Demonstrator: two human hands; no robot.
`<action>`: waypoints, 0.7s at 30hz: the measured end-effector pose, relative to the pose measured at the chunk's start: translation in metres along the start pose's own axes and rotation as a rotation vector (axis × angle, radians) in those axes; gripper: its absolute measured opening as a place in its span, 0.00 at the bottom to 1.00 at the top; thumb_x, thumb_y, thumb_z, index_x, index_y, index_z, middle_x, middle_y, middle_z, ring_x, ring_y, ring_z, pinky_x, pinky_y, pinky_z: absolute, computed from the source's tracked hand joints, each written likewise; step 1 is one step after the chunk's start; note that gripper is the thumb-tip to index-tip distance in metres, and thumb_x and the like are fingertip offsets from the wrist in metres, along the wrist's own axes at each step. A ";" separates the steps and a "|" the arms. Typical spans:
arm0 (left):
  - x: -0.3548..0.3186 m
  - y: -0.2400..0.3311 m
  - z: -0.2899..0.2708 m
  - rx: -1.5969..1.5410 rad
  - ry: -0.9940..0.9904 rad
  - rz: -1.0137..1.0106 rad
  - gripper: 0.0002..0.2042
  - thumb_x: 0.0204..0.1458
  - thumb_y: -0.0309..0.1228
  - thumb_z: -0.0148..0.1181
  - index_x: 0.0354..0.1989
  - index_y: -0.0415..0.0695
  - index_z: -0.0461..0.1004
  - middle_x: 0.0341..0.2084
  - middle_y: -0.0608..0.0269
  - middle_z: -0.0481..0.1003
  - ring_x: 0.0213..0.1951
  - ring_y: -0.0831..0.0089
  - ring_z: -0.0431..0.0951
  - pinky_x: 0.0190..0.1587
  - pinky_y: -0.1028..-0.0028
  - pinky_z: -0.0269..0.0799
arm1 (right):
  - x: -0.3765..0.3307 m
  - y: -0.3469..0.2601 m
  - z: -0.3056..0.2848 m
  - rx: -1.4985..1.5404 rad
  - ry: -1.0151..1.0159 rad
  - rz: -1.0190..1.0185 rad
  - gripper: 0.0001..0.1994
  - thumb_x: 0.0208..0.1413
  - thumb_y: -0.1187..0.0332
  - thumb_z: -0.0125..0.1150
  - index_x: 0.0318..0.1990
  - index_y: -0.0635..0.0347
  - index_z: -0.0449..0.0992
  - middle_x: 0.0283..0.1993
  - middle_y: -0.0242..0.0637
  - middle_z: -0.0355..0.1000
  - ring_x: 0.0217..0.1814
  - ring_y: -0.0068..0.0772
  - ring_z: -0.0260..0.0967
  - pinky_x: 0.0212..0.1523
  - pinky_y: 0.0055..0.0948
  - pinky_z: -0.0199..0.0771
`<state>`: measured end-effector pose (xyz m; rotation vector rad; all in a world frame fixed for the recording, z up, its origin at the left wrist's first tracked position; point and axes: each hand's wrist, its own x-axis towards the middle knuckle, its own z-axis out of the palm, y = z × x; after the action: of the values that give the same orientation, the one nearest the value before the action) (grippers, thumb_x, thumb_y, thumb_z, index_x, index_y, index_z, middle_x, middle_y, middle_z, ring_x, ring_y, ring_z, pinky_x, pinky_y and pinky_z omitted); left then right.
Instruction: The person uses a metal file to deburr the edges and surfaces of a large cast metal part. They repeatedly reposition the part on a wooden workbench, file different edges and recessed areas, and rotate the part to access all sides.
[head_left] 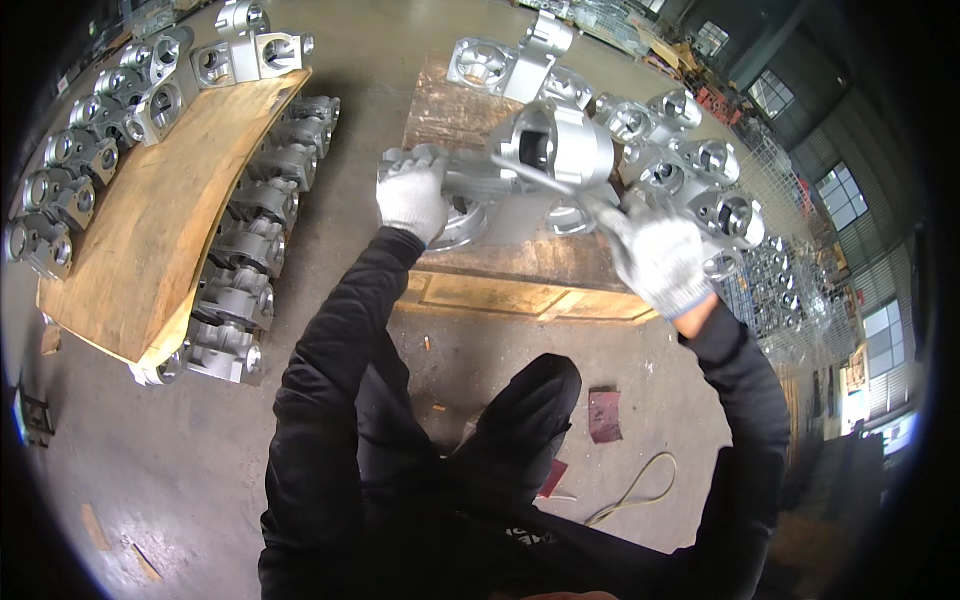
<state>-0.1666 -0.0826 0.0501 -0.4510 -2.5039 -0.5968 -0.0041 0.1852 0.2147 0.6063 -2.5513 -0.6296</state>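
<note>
Black sleeves come up from the lower edge; both hands wear white knit gloves. Left hand [412, 195] is wrapped shut round the flat flange end of a silver cast-metal housing [555, 145], right hand [655, 255] is clenched on a thin metal rod-like tool [560, 185] whose tip lies across the casting's front. Housing is held up over the near edge of the wooden board [500, 280], long axis running left-right betw. the two hands, bore facing the camera; left hand carries it, right is nearer the tool end. Beyond, more castings [700, 160] crowd the board's far right corner. Left, a second plank [150, 230] sits on stacked castings [250, 260]. Tool type hard to make out; right fingertips hidden, housing's underside too.
</note>
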 end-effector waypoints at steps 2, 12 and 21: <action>0.000 0.002 -0.005 -0.045 -0.001 -0.003 0.21 0.43 0.31 0.68 0.50 0.50 0.81 0.47 0.59 0.81 0.52 0.58 0.81 0.55 0.60 0.76 | -0.003 -0.002 0.002 -0.032 0.122 -0.111 0.24 0.59 0.68 0.64 0.63 0.37 0.78 0.35 0.38 0.75 0.34 0.41 0.76 0.37 0.42 0.79; -0.029 0.027 -0.002 -0.007 0.086 -0.035 0.23 0.40 0.30 0.64 0.50 0.51 0.80 0.45 0.59 0.81 0.48 0.56 0.82 0.51 0.58 0.78 | -0.021 -0.010 0.029 -0.004 0.135 -0.027 0.26 0.58 0.68 0.61 0.65 0.33 0.77 0.44 0.42 0.80 0.33 0.40 0.79 0.38 0.41 0.81; -0.028 0.026 -0.006 0.032 0.046 -0.030 0.24 0.44 0.32 0.65 0.55 0.50 0.78 0.48 0.61 0.80 0.52 0.59 0.81 0.54 0.59 0.77 | -0.037 -0.013 0.056 0.016 0.062 0.094 0.26 0.55 0.68 0.66 0.63 0.36 0.77 0.45 0.42 0.78 0.35 0.43 0.77 0.45 0.43 0.80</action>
<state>-0.1303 -0.0692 0.0471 -0.3841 -2.4768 -0.5720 0.0014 0.2113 0.1522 0.5005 -2.5126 -0.5494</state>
